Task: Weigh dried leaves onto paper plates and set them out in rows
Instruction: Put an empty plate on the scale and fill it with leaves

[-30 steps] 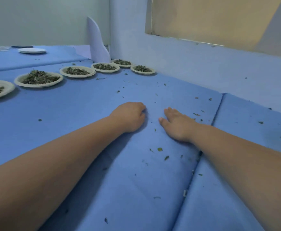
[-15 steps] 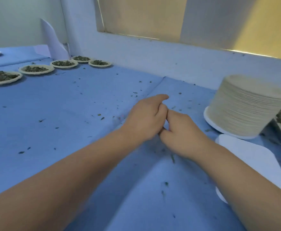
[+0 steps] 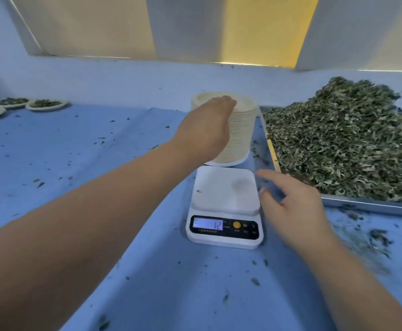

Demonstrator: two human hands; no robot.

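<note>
Fingers [image 3: 222, 101] of your left hand [image 3: 204, 130] bend over the near rim at the top of the stack of paper plates [image 3: 241, 134]. Your palm hides the tips, so you cannot tell whether they pinch the top plate or only touch it. Your right hand [image 3: 295, 206] hangs loose and released, its fingers [image 3: 270, 175] spread and blurred, holding nothing. It sits at three o'clock of the scale [image 3: 224, 199], just beside its right edge.

That white scale sits on the blue cloth [image 3: 76, 151] in front of you, and its lit display [image 3: 208, 225] reads 12. The plate stack stands upright at twelve o'clock of the scale, just behind its platform.

At two o'clock of the scale lies the metal tray [image 3: 367, 206], heaped with dried leaves [image 3: 338, 144]; its near left corner comes close to your right fingertips. Far off at ten o'clock, against the back wall, three filled plates [image 3: 45, 104] sit in a row, rims nearly touching. Leaf crumbs [image 3: 376, 237] are scattered over the cloth, thickest at four o'clock of the scale, below the tray.
</note>
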